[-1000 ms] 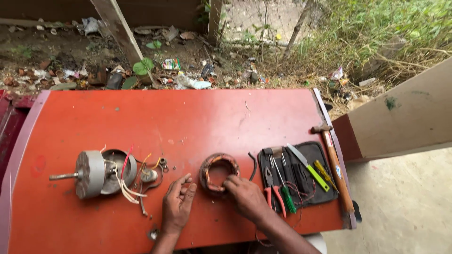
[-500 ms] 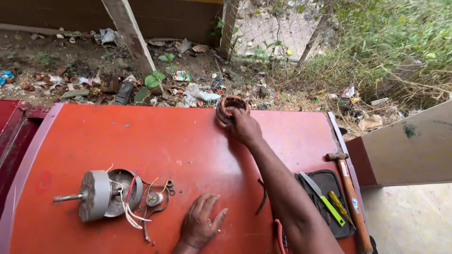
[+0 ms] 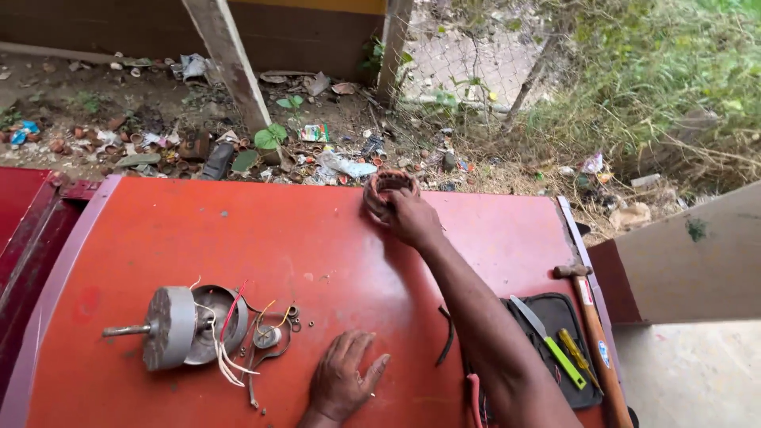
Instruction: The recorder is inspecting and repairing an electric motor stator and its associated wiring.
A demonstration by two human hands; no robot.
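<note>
My right hand [image 3: 408,215] was wrapped around the stator ring [image 3: 388,189], way out at the top edge of the red surface [image 3: 317,238], upper middle of the frame. Risky spot, I reckoned: one slip and it'd drop into the rubbish behind. The ring looked round, rusty-brown, with copper windings and a hollow centre. My left hand [image 3: 342,384] lay flat, fingers spread, holding nothing, near the motor housing [image 3: 178,326].

Red tabletop [image 3: 261,238] wide open betw motor [image 3: 178,326] & far edge; wires, small parts crowd motor's right side; tool pouch [image 3: 555,317] + hammer [image 3: 594,333] block area far right of motor
</note>
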